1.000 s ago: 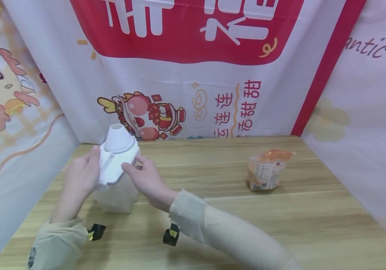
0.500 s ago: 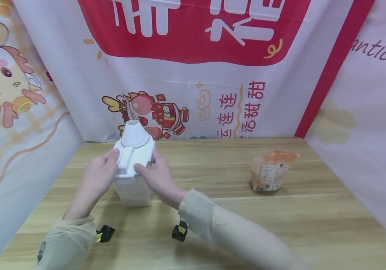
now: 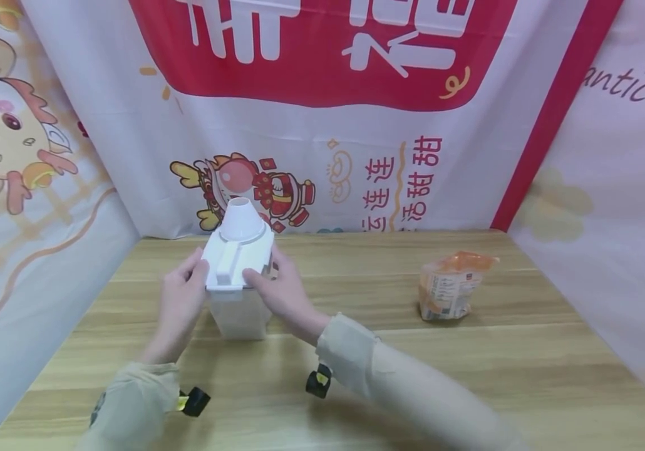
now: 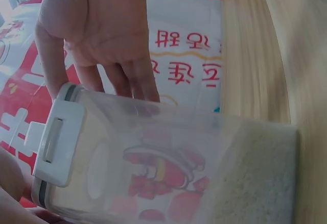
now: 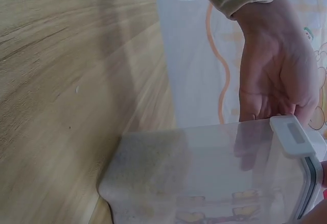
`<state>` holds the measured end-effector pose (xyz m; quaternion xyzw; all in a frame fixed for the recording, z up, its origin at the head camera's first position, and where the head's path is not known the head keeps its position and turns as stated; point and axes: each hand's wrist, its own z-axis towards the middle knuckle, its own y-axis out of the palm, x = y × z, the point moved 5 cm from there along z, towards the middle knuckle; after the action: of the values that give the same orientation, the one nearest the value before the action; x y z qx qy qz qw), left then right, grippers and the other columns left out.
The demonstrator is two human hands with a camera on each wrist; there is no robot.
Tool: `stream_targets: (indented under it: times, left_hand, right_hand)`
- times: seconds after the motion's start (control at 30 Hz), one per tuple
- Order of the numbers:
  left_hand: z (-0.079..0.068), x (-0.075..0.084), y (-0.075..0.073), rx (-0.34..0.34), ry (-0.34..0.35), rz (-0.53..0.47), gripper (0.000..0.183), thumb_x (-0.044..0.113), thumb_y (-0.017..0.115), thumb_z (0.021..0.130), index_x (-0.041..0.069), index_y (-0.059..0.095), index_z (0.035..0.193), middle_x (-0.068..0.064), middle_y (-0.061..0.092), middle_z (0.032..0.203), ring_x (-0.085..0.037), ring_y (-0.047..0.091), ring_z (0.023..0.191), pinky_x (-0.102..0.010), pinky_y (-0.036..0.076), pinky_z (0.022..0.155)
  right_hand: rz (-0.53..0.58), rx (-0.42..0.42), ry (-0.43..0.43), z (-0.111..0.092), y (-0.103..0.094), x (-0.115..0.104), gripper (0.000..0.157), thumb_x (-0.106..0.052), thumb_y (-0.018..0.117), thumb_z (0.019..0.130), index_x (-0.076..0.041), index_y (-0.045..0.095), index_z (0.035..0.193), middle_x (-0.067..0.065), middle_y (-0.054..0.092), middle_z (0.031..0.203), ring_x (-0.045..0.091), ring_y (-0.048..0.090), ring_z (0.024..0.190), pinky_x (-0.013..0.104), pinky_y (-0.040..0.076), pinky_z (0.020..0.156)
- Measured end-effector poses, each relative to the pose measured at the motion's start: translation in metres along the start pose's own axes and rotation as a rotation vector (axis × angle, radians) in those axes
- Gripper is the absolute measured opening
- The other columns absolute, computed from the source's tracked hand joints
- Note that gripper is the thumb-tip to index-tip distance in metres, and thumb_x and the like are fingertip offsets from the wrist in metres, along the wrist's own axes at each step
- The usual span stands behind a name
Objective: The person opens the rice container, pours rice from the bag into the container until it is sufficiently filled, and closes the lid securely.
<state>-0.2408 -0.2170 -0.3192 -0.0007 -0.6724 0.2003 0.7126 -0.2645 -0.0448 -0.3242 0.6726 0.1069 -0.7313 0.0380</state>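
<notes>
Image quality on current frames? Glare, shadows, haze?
Head: bright, white lid nearly washed out, print on the packet unreadable, soft shadows on the table; left wrist: dimmer, backdrop hazy through the container; right wrist: dim, broad shadow band across the table.

White lid [image 3: 243, 254], translucent whitish container [image 3: 239, 315], tan wood-grain table [image 3: 350, 294], orange-and-white packet [image 3: 449, 285], beige sleeves [image 3: 407, 376], red-printed white cloth [image 3: 300, 131]

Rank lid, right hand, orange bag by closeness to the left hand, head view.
From the left hand:
1. Lid: touching its thumb.
2. Right hand: across the lid.
3. Orange bag: far right, beyond the right hand.
</notes>
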Motion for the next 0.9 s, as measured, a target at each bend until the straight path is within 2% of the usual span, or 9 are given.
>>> stream_targets:
  times: [0.2,0.33,0.47,0.67,0.9]
  left_hand:
    - [0.000,-0.002,0.009,-0.050,-0.018,0.004,0.057,0.036,0.037,0.106,0.004,0.028,0.153,-0.009,0.021,0.159,-0.024,0.019,0.144,-0.041,0.021,0.116]
    - [-0.001,-0.003,0.015,-0.051,-0.003,0.018,0.056,0.035,0.039,0.106,0.004,0.029,0.152,-0.008,0.021,0.159,-0.023,0.019,0.144,-0.039,0.020,0.117]
    - [-0.001,-0.001,0.022,-0.083,0.017,0.025,0.057,0.035,0.040,0.106,0.004,0.028,0.152,-0.008,0.021,0.159,-0.022,0.020,0.144,-0.038,0.020,0.117]
    - [-0.003,0.001,0.034,-0.185,0.019,0.029,0.062,0.039,0.041,0.106,0.005,0.022,0.154,-0.007,0.017,0.160,-0.022,0.017,0.145,-0.040,0.019,0.117]
    - [-0.007,0.002,0.049,-0.250,0.018,0.002,0.065,0.040,0.042,0.105,0.006,0.019,0.156,-0.008,0.020,0.159,-0.019,0.021,0.144,-0.038,0.024,0.115]
  right_hand:
    - [0.016,-0.003,-0.051,0.002,-0.008,0.004,0.068,-0.018,0.069,0.092,-0.022,0.037,0.153,-0.003,0.045,0.148,0.021,0.040,0.134,0.048,0.034,0.109]
    - [-0.018,-0.029,-0.091,0.003,-0.017,0.008,0.067,-0.022,0.069,0.092,-0.022,0.038,0.152,-0.005,0.046,0.147,0.023,0.043,0.132,0.051,0.035,0.108]
    - [-0.034,-0.047,-0.073,0.001,-0.030,0.010,0.068,-0.026,0.069,0.093,-0.022,0.037,0.153,-0.005,0.043,0.149,0.024,0.042,0.132,0.053,0.034,0.108]
    - [-0.042,-0.050,-0.041,-0.004,-0.049,0.012,0.070,-0.028,0.070,0.092,-0.020,0.036,0.153,-0.002,0.041,0.151,0.023,0.043,0.132,0.050,0.038,0.107]
    - [-0.046,-0.066,-0.067,-0.010,-0.067,0.013,0.069,-0.026,0.070,0.092,-0.021,0.037,0.153,-0.001,0.040,0.151,0.027,0.043,0.131,0.050,0.043,0.102]
